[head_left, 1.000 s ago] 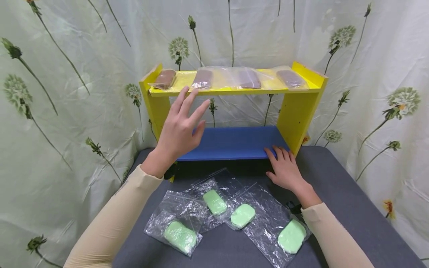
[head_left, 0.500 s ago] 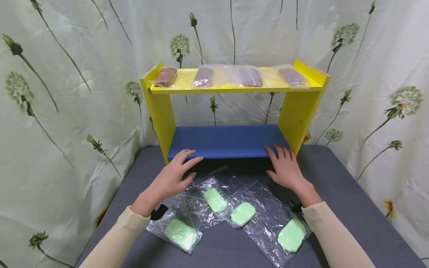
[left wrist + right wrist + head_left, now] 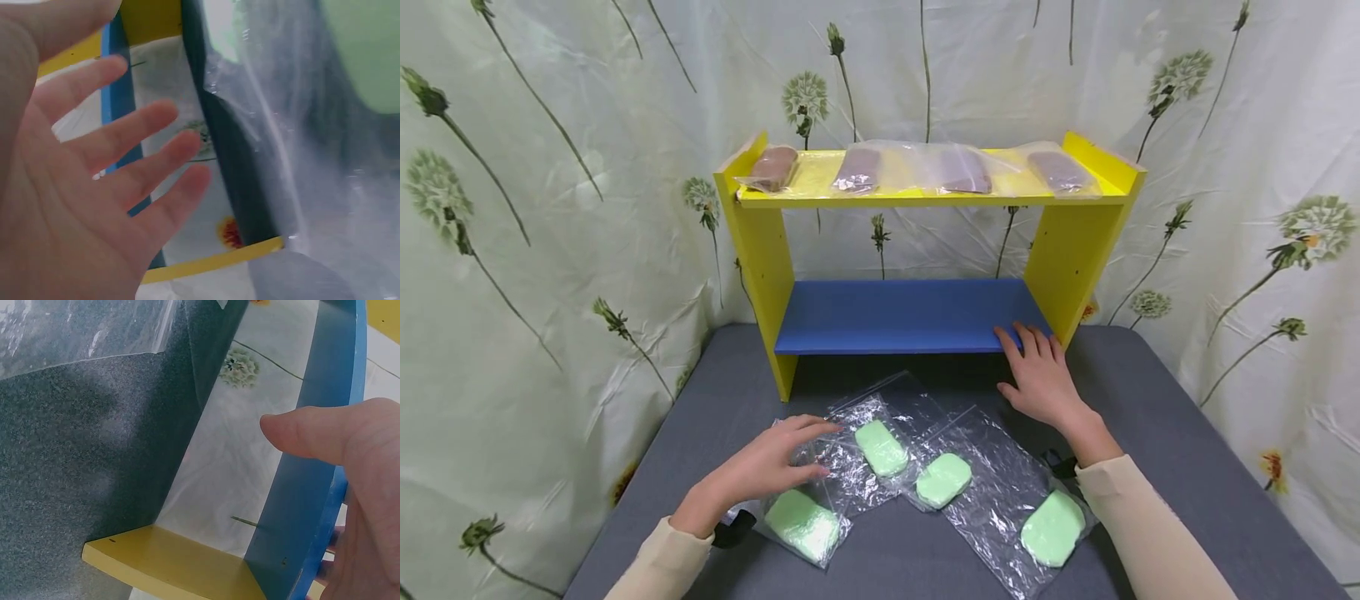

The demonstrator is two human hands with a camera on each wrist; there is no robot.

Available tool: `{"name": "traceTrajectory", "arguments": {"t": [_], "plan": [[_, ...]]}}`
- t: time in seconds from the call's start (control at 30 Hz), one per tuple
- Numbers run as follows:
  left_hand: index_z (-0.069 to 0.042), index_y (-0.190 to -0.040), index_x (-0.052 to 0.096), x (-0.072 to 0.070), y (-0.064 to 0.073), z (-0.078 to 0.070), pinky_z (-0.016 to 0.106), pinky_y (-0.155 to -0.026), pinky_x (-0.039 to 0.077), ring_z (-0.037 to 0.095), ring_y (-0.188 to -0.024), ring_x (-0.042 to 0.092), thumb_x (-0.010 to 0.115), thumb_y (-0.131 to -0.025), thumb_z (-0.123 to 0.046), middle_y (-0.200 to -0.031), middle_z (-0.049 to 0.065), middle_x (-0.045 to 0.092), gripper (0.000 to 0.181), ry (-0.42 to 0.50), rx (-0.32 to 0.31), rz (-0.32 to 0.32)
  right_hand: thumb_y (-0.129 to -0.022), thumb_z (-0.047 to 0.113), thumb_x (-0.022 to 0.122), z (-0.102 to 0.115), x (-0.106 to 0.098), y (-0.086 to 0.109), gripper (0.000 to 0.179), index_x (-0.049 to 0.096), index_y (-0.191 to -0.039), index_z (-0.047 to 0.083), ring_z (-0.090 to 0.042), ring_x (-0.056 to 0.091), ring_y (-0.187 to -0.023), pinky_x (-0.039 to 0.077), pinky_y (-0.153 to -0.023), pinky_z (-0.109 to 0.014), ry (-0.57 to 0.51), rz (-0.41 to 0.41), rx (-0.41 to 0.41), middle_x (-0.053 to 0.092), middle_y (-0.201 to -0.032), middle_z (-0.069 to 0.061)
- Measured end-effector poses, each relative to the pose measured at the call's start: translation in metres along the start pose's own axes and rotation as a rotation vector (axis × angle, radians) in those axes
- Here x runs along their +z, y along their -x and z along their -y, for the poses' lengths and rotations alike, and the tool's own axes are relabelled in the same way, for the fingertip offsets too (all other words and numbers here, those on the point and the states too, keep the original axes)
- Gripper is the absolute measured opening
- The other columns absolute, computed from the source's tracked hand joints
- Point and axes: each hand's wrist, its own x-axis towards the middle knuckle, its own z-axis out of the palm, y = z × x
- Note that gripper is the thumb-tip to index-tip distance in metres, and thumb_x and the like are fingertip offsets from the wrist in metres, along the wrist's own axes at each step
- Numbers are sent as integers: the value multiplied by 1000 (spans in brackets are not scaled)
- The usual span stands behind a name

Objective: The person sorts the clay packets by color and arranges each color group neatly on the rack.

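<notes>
In the head view my left hand (image 3: 763, 461) hovers over the clear zip bags at the front left, fingers apart, holding nothing. Just below it lies a bag with a light green rounded block (image 3: 803, 525). Two more bagged green blocks, one left of centre (image 3: 881, 448) and one near the middle (image 3: 943, 480), lie on the table, and another green block (image 3: 1052, 528) is at the right, by my sleeve. My right hand (image 3: 1037, 375) rests its spread fingers on the right front edge of the blue shelf (image 3: 895, 312); its thumb extends below the board in the right wrist view.
The yellow rack (image 3: 1078, 258) stands at the back of the dark grey table (image 3: 1187, 467). Along its top board (image 3: 805, 171) lie several brown blocks in clear bags, such as the leftmost brown block (image 3: 775, 167). A dandelion-print curtain (image 3: 572, 233) hangs close behind and at both sides.
My left hand has come down from in front of the rack's top board, past the blue shelf, to above the front left bags. The right hand stays at the shelf edge.
</notes>
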Motion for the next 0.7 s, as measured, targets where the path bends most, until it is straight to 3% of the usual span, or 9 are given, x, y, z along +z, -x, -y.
{"name": "traceTrajectory", "arguments": {"t": [0.17,0.23,0.33,0.47,0.7], "plan": [[-26,-143,58,4,14,0,49,-98,47,23,-128,51,79,-86,-39,-139,-5,53,62,114,-23,196,-86,33,78,0,1,0,95,23,-160,10,-49,20,-142,13,-113,-68,-3,0,1,22,-158,-28],[-29,-139,61,4,19,0,48,-97,47,23,-128,50,83,-83,-36,-136,-8,54,61,143,-21,273,-86,33,78,0,1,0,95,23,-160,9,-49,20,-142,13,-113,-68,-5,1,1,22,-158,-28],[-35,-136,63,6,23,-2,41,-94,47,15,-118,49,89,-75,-32,-125,-12,54,65,135,-18,341,-85,32,79,0,1,0,95,24,-160,9,-49,21,-142,13,-113,-68,-6,-3,1,22,-158,-29],[-37,-130,65,10,25,-5,33,-84,44,10,-101,41,95,-67,-27,-110,-12,49,70,49,-21,345,-84,32,80,0,0,0,96,25,-159,9,-50,21,-142,13,-113,-68,-5,-12,-2,23,-157,-29],[-35,-112,62,17,21,-9,31,-77,46,10,-95,38,96,-64,-27,-105,-12,46,60,-107,-38,326,-85,32,79,0,1,1,95,25,-159,9,-50,21,-142,14,-112,-68,-2,-16,-6,23,-157,-29]]}}
